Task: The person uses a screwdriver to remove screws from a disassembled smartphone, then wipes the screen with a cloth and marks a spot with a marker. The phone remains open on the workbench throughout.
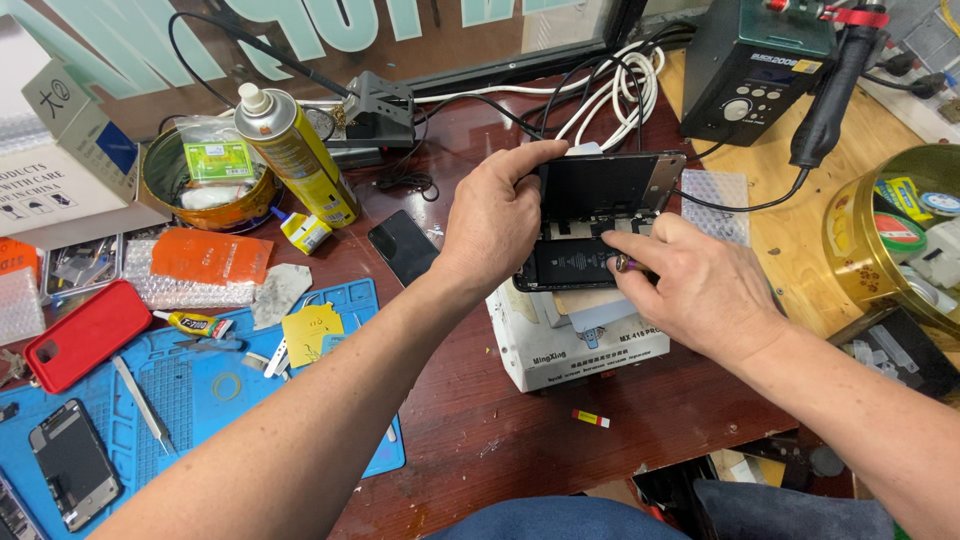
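Right hand (700, 285) pinches a small purple-tipped tool (626, 264) against the opened phone (595, 225); left hand (495, 220) grips the phone's raised screen edge.

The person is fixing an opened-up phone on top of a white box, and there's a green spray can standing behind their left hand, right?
Not quite: the spray can is yellow, not green, as the head view shows. The rest holds: the opened phone sits on the white box, and the can stands behind the left hand.

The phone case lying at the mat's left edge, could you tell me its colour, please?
The phone case is red, seen in the head view.
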